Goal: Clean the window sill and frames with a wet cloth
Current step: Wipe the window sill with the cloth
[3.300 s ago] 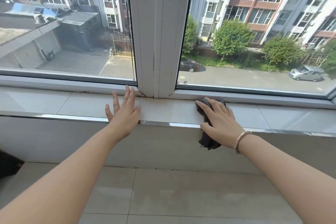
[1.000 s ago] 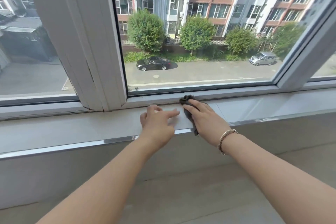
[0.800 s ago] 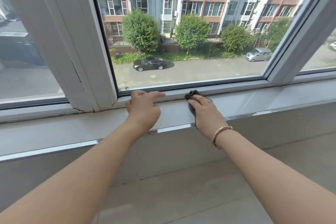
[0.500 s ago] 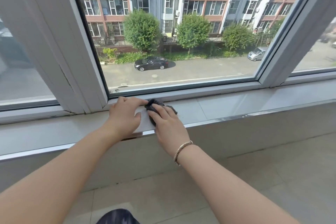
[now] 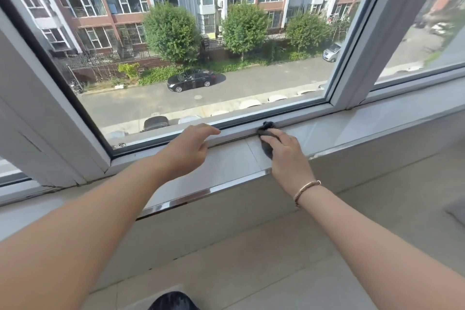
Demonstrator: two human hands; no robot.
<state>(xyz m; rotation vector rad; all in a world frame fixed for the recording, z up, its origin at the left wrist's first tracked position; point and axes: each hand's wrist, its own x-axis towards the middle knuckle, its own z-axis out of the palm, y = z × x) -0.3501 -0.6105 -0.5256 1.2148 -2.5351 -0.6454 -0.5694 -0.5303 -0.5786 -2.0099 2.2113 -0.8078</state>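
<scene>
A dark cloth (image 5: 267,127) lies bunched where the pale tiled window sill (image 5: 226,163) meets the bottom rail of the white window frame (image 5: 236,128). My right hand (image 5: 286,156) presses it down with nearly straight fingers, the cloth mostly hidden under the palm. My left hand (image 5: 187,148) rests on the sill beside it, its fingers reaching onto the bottom rail and holding nothing.
A wide cracked white mullion (image 5: 37,118) rises at the left and a slimmer one (image 5: 362,40) at the right. A metal strip (image 5: 201,195) edges the sill's front. Tiled floor (image 5: 276,259) lies below, with a dark shape (image 5: 171,301) at the bottom edge.
My right hand has slid the cloth rightward along the bottom rail, away from the left hand. The left hand has lifted its fingers onto the rail. The view has shifted right.
</scene>
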